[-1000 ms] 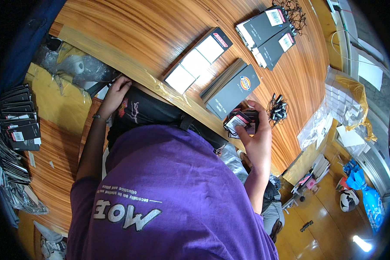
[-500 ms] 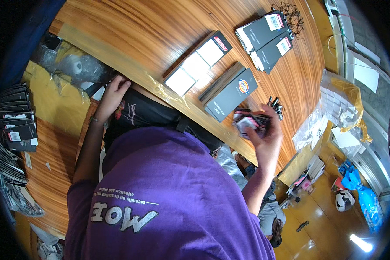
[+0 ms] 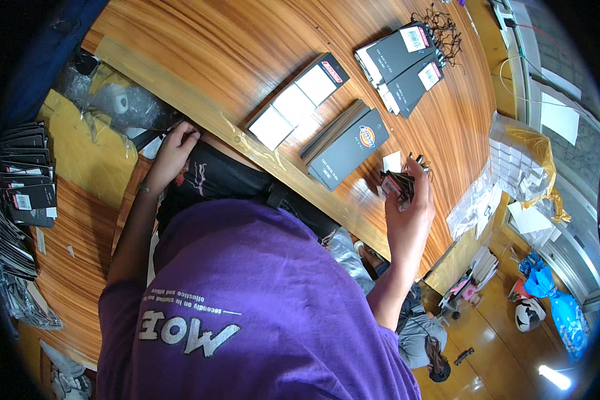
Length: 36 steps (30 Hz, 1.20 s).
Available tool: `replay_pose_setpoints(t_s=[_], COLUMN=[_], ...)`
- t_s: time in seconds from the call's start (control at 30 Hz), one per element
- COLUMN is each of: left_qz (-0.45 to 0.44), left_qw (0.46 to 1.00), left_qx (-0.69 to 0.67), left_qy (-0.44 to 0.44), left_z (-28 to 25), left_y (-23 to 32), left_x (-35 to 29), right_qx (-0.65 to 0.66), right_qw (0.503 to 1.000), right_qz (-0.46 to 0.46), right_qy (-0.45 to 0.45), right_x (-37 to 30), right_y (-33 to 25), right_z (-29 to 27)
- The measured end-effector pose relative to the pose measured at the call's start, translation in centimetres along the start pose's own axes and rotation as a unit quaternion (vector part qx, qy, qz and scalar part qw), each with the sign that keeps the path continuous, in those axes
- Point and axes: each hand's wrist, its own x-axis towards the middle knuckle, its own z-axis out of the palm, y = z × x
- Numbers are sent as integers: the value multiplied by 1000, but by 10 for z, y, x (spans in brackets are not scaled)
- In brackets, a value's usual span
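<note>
My right hand (image 3: 410,200) is closed around a small bunch of dark tags (image 3: 395,185) with pale and pink labels, just above the table. A small white label (image 3: 392,162) lies beside its fingers, with a few black strings behind. Left of that hand is a thick stack of black hang tags (image 3: 350,148). Farther left lies a stack of tags with white panels (image 3: 293,103). My left hand (image 3: 175,150) rests at the table's front edge with its fingers curled in. What those fingers hold, if anything, is hidden.
More black tags (image 3: 400,63) with barcode stickers and tangled strings lie at the far right of the wooden table (image 3: 247,47). Plastic-wrapped goods (image 3: 523,160) stand right. Rows of black tags (image 3: 30,173) line the left surface. A person in grey (image 3: 423,340) is low at right.
My right hand has shifted slightly with its tags, which look more bunched together. A small white label now shows beside it on the table. My left hand's fingers have curled in more.
</note>
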Motion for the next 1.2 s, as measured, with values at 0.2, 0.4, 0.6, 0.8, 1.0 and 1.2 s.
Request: replay_pose_setpoints(t_s=[0.2,0.4,0.6,0.8,1.0,1.2], left_qz=[-37,108,115,126,107,-62], left_qw=[998,959,946,930,864,806], left_qx=[-15,238,213,-93,-317,-370], left_qy=[50,107,-217,-334,-376,-458], left_z=[11,11,-18,32,121,144], left_y=[30,49,158,245,242,248], left_x=[-10,-27,-56,-42,-21,-21], right_qx=[-1,106,495,695,702,598], right_qw=[997,992,853,706,711,790], right_qz=[-47,-12,161,107,-36,-133], right_qy=[-60,-63,-38,-79,-31,20], right_x=[-7,-6,-5,-19,-26,-30], right_y=[1,19,42,30,10,37], right_z=[14,15,-5,6,-2,-7])
